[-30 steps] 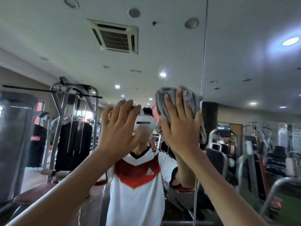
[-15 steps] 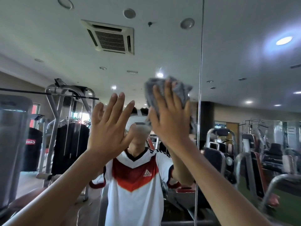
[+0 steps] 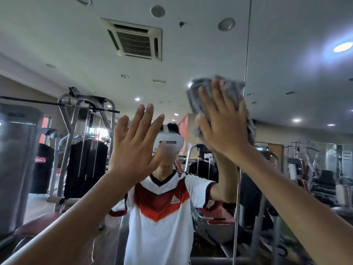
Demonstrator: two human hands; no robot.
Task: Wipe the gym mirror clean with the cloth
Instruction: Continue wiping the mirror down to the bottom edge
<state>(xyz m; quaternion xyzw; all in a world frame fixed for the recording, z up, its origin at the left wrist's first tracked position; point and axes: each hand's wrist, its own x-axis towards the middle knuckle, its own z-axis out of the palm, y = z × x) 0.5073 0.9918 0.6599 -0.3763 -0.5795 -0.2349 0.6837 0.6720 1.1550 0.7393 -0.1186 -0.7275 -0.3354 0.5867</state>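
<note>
Head view looks up at the mirror (image 3: 76, 54), which fills the frame and reflects the gym ceiling, weight machines and the person in a white and red shirt. The cloth (image 3: 234, 89), grey and bunched, sits high on the glass, just left of the vertical seam (image 3: 247, 54) between two panels, with its right edge touching or nearly touching that seam.

The right hand (image 3: 221, 127) lies over the cloth with its grip spread: fingers straight and fanned, pressing the cloth against the glass instead of pinching it. That flat hold likely keeps more fabric in contact and lets the cloth slide without bunching further. The cloth looks blurred, which suggests a wiping stroke is under way.

The left hand (image 3: 133, 148) is raised lower and to the left, well apart from the cloth, its grip also spread and holding nothing. Its palm faces the glass, probably for balance while reaching high; whether it touches the mirror cannot be told.

Wiping seems to be mid-course, at the upper part of this panel. The panel right of the seam would still need covering.
</note>
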